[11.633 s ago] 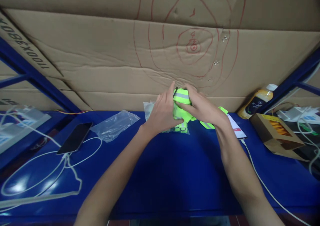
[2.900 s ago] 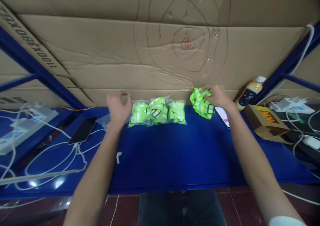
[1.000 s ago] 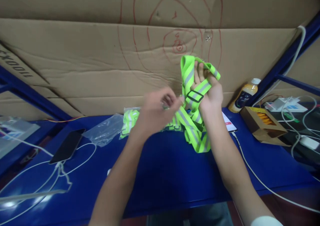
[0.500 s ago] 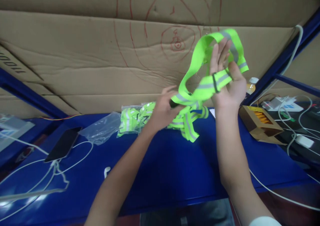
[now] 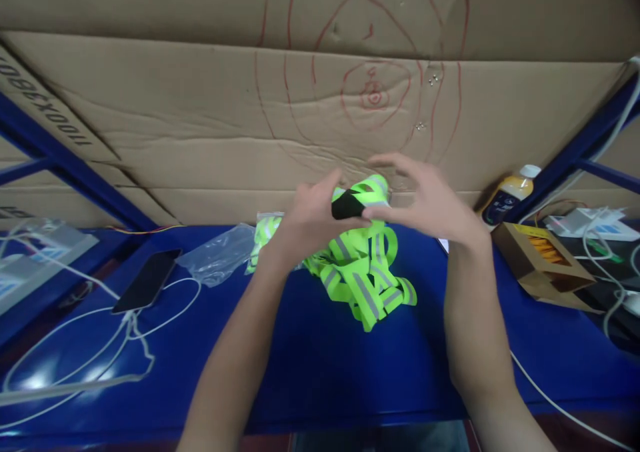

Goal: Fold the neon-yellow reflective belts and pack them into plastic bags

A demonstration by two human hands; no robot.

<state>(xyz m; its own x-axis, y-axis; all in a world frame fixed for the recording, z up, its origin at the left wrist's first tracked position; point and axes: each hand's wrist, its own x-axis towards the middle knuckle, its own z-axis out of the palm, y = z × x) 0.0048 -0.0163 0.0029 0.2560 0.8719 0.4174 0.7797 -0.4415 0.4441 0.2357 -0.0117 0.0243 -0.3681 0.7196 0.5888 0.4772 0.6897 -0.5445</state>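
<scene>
Neon-green strap webbing with grey reflective bands, the reflective harness (image 5: 363,275), lies bunched in the middle of the blue tabletop (image 5: 320,372), toward its far edge by the cardboard wall (image 5: 200,125). Its upper end rises off the heap to a black tab (image 5: 347,205), and that tab is where both hands meet. The left hand (image 5: 307,222) has its grip closed on the tab from the left, thumb across the top. The right hand (image 5: 430,202) comes in from the right with fingers curved and spread; its fingertips touch the webbing just beside the tab, the grip loose rather than clenched. So the bulk of the harness hangs below and toward the near edge from both grips, slightly nearer the right forearm. Packed harnesses in a clear bag (image 5: 265,232) lie just behind the left hand, with an empty plastic bag (image 5: 217,262) and a phone (image 5: 147,280) farther toward the left edge.
</scene>
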